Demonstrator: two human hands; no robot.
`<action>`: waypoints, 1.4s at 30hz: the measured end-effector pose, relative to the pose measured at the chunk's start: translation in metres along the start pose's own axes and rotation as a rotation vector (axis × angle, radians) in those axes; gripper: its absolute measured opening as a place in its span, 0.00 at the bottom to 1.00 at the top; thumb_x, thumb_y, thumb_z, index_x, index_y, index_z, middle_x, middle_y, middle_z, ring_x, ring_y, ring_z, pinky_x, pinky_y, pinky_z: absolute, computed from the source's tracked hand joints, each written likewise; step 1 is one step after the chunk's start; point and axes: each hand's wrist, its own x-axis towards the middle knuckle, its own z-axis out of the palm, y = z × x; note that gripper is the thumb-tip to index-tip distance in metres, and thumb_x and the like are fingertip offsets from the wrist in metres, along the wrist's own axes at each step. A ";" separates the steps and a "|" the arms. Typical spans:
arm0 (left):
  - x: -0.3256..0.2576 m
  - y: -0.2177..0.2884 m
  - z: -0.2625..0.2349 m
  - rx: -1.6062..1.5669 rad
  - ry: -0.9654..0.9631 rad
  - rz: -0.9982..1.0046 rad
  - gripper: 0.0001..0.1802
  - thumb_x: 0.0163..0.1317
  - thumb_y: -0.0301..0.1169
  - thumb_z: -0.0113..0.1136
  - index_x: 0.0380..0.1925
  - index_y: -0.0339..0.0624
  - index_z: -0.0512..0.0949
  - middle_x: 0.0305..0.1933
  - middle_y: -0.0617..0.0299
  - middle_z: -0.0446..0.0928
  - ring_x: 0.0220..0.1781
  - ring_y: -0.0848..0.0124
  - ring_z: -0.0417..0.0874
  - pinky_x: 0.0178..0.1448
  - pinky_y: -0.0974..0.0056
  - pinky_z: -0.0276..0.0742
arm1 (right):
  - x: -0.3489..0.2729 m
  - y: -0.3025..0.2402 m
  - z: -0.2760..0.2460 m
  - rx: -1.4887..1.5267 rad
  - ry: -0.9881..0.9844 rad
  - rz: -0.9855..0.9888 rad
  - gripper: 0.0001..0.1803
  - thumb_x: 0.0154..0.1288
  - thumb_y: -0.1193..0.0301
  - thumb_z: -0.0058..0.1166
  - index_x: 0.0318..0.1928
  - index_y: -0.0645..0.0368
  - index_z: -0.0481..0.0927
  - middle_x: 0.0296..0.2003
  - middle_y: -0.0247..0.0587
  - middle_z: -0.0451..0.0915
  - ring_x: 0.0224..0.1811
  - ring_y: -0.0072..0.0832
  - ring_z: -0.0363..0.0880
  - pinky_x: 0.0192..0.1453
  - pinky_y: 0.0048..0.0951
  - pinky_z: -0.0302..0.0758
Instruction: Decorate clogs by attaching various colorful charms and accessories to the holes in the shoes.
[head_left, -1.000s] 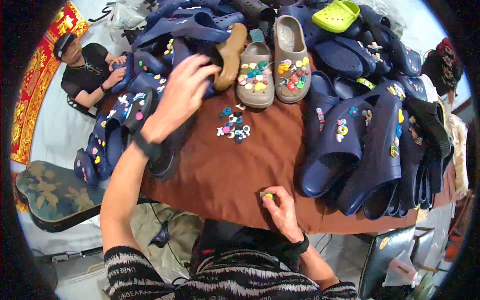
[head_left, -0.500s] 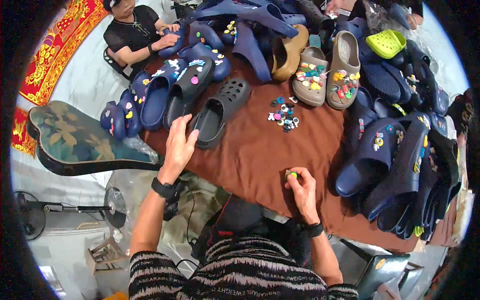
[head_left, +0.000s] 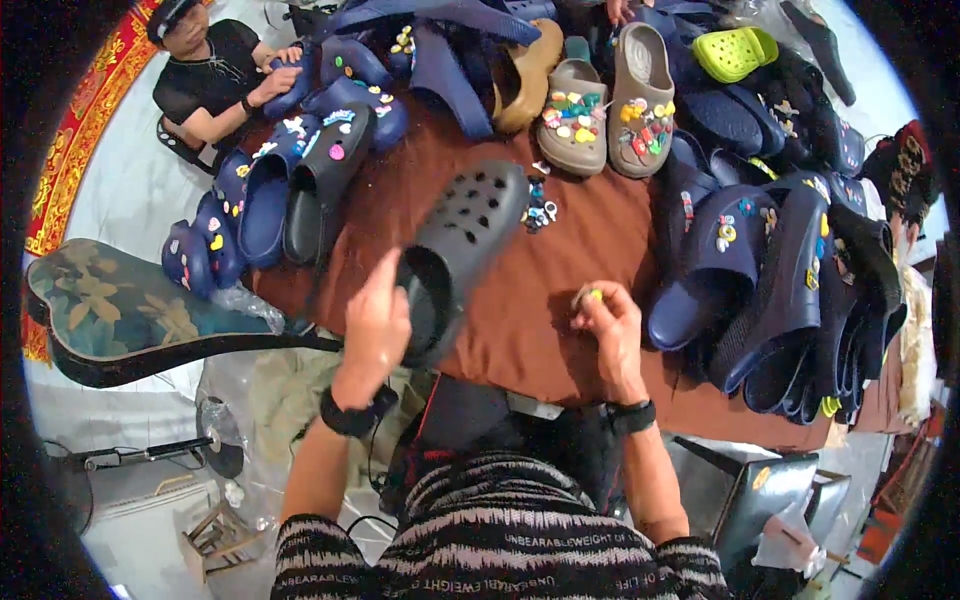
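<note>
Plainly, the left hand (head_left: 378,325) grips a smooth, perforated clog (head_left: 466,245); the right hand (head_left: 612,325) pinches a yellowish piece (head_left: 596,295).

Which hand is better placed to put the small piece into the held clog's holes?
Probably the right hand: it pinches the small yellow-green piece between its fingers, while the left hand is occupied holding the dark clog by its heel end.
</note>
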 end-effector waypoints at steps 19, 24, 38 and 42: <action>-0.029 0.073 0.053 -0.841 -0.441 -0.388 0.19 0.73 0.40 0.53 0.49 0.32 0.76 0.41 0.61 0.78 0.44 0.74 0.77 0.49 0.65 0.74 | 0.045 -0.013 0.010 -0.183 -0.178 -0.011 0.08 0.67 0.73 0.58 0.43 0.64 0.80 0.32 0.32 0.81 0.29 0.17 0.77 0.35 0.20 0.75; -0.016 0.075 0.095 -1.221 -0.430 -0.626 0.21 0.72 0.45 0.53 0.49 0.36 0.78 0.43 0.68 0.76 0.45 0.79 0.74 0.51 0.69 0.70 | 0.054 -0.025 0.017 -0.315 -0.244 0.004 0.09 0.66 0.72 0.60 0.41 0.65 0.81 0.30 0.32 0.82 0.29 0.18 0.78 0.36 0.22 0.75; -0.009 0.085 0.101 -1.657 -0.338 -0.720 0.16 0.66 0.26 0.54 0.54 0.40 0.76 0.56 0.64 0.78 0.59 0.71 0.76 0.67 0.64 0.67 | 0.082 -0.066 0.034 -1.269 -0.532 -0.276 0.15 0.54 0.67 0.66 0.37 0.66 0.83 0.33 0.58 0.84 0.40 0.53 0.84 0.44 0.48 0.79; -0.012 0.074 0.114 -1.610 -0.319 -0.682 0.17 0.66 0.30 0.55 0.53 0.36 0.77 0.52 0.64 0.78 0.55 0.74 0.76 0.63 0.66 0.69 | 0.097 -0.070 0.055 -1.523 -0.617 -0.269 0.13 0.53 0.67 0.67 0.35 0.64 0.84 0.32 0.56 0.84 0.39 0.51 0.85 0.44 0.47 0.80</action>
